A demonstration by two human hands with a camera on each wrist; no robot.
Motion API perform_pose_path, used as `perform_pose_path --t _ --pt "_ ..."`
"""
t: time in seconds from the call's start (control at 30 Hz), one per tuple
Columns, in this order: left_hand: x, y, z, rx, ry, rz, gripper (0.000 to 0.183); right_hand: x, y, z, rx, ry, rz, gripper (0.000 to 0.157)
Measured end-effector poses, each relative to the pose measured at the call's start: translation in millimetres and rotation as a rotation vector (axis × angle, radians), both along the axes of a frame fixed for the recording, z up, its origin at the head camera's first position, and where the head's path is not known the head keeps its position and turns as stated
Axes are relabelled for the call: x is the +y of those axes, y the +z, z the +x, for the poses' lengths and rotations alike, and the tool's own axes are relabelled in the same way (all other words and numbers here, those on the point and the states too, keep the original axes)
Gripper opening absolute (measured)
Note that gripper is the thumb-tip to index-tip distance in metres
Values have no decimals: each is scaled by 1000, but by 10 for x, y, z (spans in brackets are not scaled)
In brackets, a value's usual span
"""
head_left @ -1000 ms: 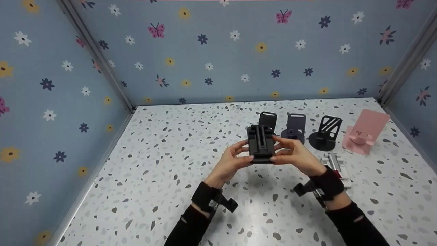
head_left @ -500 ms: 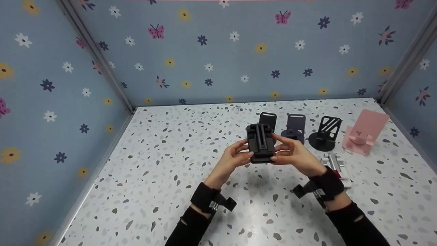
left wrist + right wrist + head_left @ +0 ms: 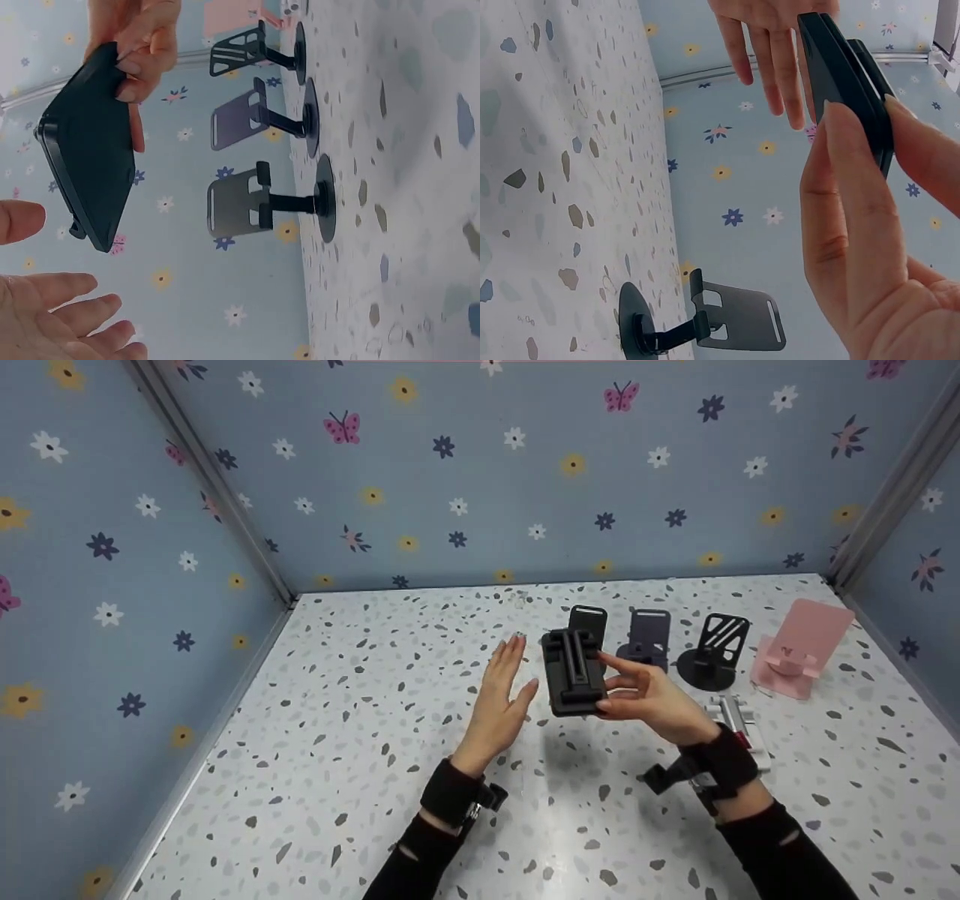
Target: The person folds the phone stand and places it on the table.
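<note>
Head view, left hand now off folded black stand, fingers straight, right hand pinching it

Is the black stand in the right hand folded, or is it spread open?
Folded: the right wrist view shows the black stand in the right hand as flat layers lying close together.
</note>
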State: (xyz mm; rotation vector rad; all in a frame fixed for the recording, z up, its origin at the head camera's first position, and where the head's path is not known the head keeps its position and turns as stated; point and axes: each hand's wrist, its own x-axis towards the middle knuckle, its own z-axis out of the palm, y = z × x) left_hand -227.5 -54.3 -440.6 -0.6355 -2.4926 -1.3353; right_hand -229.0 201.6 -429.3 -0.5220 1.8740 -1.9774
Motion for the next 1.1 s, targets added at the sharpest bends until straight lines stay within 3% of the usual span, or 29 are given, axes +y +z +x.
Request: perform_pose_path --t 0.13,0.2,0.47,0.7,0.9,1.1 --pt "7 -18 8 155 130 -201 65 8 7 6 -7 -3 -6 86" --pt "12 -27 17 195 187 -304 67 17 11 9 -12 -5 -12 85" --pt "24 -80 13 199 269 -531 70 134 -15 22 -9 9 -18 84" --pt "10 -119 33 180 279 -634 71 357 -18 75 -6 -22 23 86" --pt "1 -157 37 199 283 -653 68 680 -20 162 6 -50 48 85" --pt "-7 -192 21 196 277 -658 66 1128 -60 227 -7 -53 -47 81"
